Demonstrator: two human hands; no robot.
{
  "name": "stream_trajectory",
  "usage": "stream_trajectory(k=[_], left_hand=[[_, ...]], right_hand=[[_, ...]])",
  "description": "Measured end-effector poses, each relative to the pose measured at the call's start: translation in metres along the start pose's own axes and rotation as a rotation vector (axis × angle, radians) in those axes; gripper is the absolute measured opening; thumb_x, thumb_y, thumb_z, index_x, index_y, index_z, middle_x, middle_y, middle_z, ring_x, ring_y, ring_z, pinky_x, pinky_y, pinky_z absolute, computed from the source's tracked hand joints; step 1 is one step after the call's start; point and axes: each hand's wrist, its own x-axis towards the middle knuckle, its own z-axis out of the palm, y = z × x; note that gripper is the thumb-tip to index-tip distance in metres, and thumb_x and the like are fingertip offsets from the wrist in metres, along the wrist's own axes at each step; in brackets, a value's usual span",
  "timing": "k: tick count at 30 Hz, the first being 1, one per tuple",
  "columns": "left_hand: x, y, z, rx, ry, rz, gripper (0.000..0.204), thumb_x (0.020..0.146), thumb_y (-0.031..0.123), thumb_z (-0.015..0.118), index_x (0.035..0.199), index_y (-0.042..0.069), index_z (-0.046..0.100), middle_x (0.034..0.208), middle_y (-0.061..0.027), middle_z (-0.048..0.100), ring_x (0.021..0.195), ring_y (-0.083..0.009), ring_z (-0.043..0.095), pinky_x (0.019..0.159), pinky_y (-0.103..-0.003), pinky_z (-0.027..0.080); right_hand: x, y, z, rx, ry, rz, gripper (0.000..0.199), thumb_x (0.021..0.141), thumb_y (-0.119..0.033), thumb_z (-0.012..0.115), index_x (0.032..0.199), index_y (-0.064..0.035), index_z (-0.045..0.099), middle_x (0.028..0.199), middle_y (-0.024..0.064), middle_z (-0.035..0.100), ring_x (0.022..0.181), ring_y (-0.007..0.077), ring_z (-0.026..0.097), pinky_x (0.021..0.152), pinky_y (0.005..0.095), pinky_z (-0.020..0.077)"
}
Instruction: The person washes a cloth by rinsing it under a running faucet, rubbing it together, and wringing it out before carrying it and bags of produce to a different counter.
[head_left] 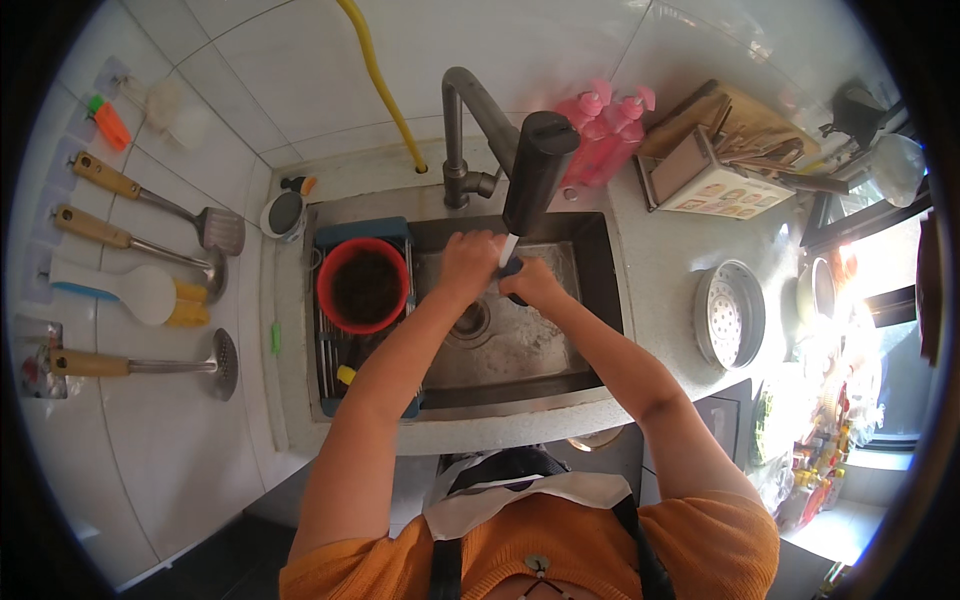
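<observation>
Both of my hands meet over the steel sink [560,345], just below the dark head of the tap [541,170]. My right hand [537,284] is closed round a small dark blue object [513,270], possibly a handle. A short white strip [508,250] shows between the hands; whether it is water or part of a held thing is unclear. Fingers curled, my left hand [470,264] touches the white strip's left side, and its grip is mostly hidden. Left of it, a red round basin [408,290] with dark contents sits on a rack [362,232] in the sink.
Pink pump bottles [608,135], a utensil holder [712,185] and a round steel steamer tray [731,315] stand on the right counter. Spatulas and ladles [130,238] hang on the left wall. A yellow hose [378,80] runs down behind the sink. A small cup [285,213] stands at the back left.
</observation>
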Motion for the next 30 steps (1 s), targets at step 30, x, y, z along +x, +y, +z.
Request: stream_trajectory(k=[30], left_hand=[[-0.057, -0.014, 0.008, -2.419, -0.624, -1.015, 0.048, 0.082, 0.045, 0.048, 0.117, 0.015, 0.040, 0.116, -0.0094, 0.045, 0.107, -0.0296, 0.045, 0.082, -0.053, 0.041]], right_hand=[[0.009, -0.028, 0.009, 0.272, 0.313, -0.297, 0.020, 0.074, -0.020, 0.061, 0.080, -0.0018, 0.059, 0.071, 0.0087, 0.058, 0.063, 0.0182, 0.055, 0.058, 0.0285, 0.0422]])
